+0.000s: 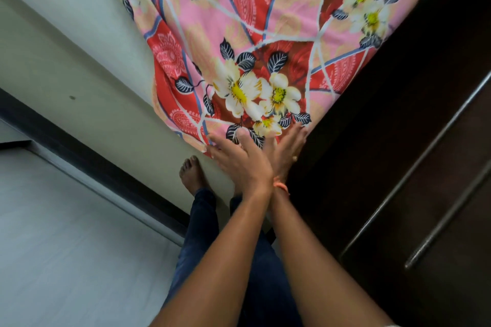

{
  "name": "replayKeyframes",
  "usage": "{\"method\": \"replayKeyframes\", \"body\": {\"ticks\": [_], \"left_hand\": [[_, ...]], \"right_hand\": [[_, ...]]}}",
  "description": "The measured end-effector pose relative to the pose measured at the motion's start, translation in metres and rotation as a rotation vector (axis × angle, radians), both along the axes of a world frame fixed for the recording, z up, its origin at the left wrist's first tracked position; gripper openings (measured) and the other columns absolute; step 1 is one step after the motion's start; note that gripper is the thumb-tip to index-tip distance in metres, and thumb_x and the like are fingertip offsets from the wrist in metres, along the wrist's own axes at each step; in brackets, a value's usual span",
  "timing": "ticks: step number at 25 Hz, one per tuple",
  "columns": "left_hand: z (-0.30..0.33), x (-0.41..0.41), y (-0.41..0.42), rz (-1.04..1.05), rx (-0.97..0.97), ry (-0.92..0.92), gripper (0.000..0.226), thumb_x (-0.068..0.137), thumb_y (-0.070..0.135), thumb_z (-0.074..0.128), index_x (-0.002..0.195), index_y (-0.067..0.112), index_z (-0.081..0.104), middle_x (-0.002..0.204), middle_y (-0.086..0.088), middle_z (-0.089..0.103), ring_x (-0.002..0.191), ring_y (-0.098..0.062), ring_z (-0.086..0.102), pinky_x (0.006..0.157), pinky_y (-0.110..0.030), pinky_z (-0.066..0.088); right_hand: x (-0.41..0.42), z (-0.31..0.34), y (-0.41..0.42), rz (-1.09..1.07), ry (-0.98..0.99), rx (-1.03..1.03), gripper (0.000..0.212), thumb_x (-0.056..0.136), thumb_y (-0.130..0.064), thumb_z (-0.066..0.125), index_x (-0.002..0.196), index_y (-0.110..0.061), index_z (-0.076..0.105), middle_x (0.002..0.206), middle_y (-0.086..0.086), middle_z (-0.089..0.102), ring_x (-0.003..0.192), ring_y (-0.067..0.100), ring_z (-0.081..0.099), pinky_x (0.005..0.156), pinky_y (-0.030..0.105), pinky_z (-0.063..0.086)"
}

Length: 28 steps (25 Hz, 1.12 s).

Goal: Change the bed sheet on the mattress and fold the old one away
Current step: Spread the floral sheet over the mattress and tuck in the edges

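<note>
I look down at the near corner of a bed covered by a pink and red cotton sheet printed with large white flowers and dark blue leaves [255,42]. This corner is my landmark. The sheet lies spread over the mattress and stretches away from the corner; along the side to the left of it the cloth hangs down towards the pale floor [66,74].

My forearms cross just short of the corner. My left hand [288,145] lies flat, fingers straight and together, along the corner's right edge, pressed against the cloth where it meets the dark brown wooden wardrobe [411,154]. My right hand [239,155] rests palm down on the corner itself, fingers spread and relaxed, thumb up on the printed flowers. Neither hand grips anything; both seem to be smoothing or tucking the cloth. A thin orange thread band [281,186] circles my left wrist. My bare foot [192,174] stands on the floor just below the corner.

I judge the risk is here: the gap beside the wardrobe looks tight, so the tucked edge could bunch or pull loose, and pressing too hard could drag the sheet crooked.
</note>
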<state>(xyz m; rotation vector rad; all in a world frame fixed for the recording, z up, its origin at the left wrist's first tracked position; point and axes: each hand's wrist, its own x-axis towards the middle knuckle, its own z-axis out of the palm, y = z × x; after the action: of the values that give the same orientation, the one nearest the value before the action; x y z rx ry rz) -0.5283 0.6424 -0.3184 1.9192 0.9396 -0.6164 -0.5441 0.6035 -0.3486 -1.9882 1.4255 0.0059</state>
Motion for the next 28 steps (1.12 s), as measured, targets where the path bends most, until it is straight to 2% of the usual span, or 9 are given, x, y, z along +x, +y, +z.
{"method": "replayKeyframes", "body": {"ticks": [3,7,9,11,14,17,20,25,28], "left_hand": [[0.001,0.005,0.007,-0.335,0.008,0.085,0.092,0.1,0.044,0.044,0.153,0.007,-0.021,0.157,-0.032,-0.018,0.15,-0.042,0.002,0.12,-0.047,0.021],[0.018,0.017,0.02,-0.47,-0.016,0.269,0.101,0.098,0.047,0.051,0.151,0.01,-0.026,0.158,-0.032,-0.011,0.14,-0.046,0.032,0.105,-0.045,0.04],[0.035,0.03,0.034,-0.544,-0.027,0.269,0.089,0.097,0.028,0.055,0.155,0.007,-0.009,0.155,-0.031,0.022,0.131,-0.043,0.045,0.098,-0.041,0.043],[0.058,0.039,0.054,-0.546,-0.058,0.195,0.058,0.094,0.015,0.052,0.147,0.004,0.033,0.135,-0.02,0.054,0.12,-0.037,0.053,0.09,-0.034,0.042],[0.089,0.033,0.091,-0.434,-0.093,0.174,0.023,0.089,0.019,0.055,0.106,0.007,0.064,0.102,-0.01,0.065,0.1,-0.032,0.061,0.081,-0.032,0.046],[0.122,0.02,0.12,-0.237,-0.114,0.177,0.02,0.072,0.028,0.049,0.078,0.015,0.064,0.086,-0.013,0.069,0.08,-0.033,0.065,0.079,-0.045,0.056],[0.164,0.015,0.13,-0.241,-0.119,0.134,0.018,0.079,0.015,0.05,0.067,0.014,0.063,0.07,-0.01,0.064,0.066,-0.028,0.059,0.066,-0.039,0.052],[0.223,0.047,0.126,-0.413,-0.151,0.029,0.015,0.085,0.012,0.053,0.087,0.011,0.068,0.085,-0.009,0.067,0.084,-0.03,0.063,0.082,-0.045,0.058],[0.239,0.085,0.116,-0.505,-0.118,-0.055,0.024,0.088,0.016,0.053,0.107,0.011,0.067,0.104,-0.007,0.068,0.098,-0.029,0.063,0.089,-0.043,0.054]], "right_hand": [[0.001,-0.014,0.0,0.355,0.339,0.029,0.088,0.094,-0.063,0.03,0.152,-0.011,-0.011,0.159,0.017,-0.017,0.147,0.037,-0.01,0.117,0.053,0.012],[0.012,0.012,-0.016,0.456,0.552,0.26,0.096,0.093,-0.059,0.039,0.146,-0.02,-0.03,0.152,0.007,-0.039,0.144,0.035,-0.025,0.114,0.061,0.0],[0.024,0.035,-0.023,0.454,0.559,0.328,0.093,0.092,-0.048,0.048,0.151,-0.016,-0.017,0.157,0.014,-0.027,0.146,0.041,-0.01,0.116,0.061,0.005],[0.029,0.063,-0.025,0.39,0.477,0.309,0.073,0.089,-0.038,0.055,0.149,-0.009,0.023,0.156,0.022,0.017,0.14,0.042,0.026,0.114,0.052,0.026],[0.023,0.102,-0.011,0.374,0.351,0.37,0.033,0.088,-0.026,0.057,0.112,-0.004,0.06,0.116,0.02,0.061,0.105,0.033,0.058,0.088,0.032,0.044],[0.008,0.148,0.006,0.336,0.329,0.399,0.014,0.088,-0.025,0.057,0.092,-0.012,0.058,0.096,0.013,0.058,0.086,0.025,0.055,0.079,0.031,0.045],[0.005,0.186,0.012,0.306,0.322,0.393,0.021,0.088,-0.023,0.059,0.099,-0.005,0.065,0.102,0.013,0.064,0.097,0.029,0.061,0.085,0.032,0.047],[0.026,0.235,-0.007,0.175,0.229,0.361,0.022,0.087,-0.024,0.061,0.094,-0.005,0.068,0.097,0.014,0.068,0.089,0.029,0.062,0.077,0.03,0.048],[0.046,0.259,-0.02,0.085,0.105,0.331,0.019,0.086,-0.022,0.061,0.069,-0.014,0.057,0.076,0.008,0.06,0.073,0.023,0.057,0.075,0.034,0.051]]}}
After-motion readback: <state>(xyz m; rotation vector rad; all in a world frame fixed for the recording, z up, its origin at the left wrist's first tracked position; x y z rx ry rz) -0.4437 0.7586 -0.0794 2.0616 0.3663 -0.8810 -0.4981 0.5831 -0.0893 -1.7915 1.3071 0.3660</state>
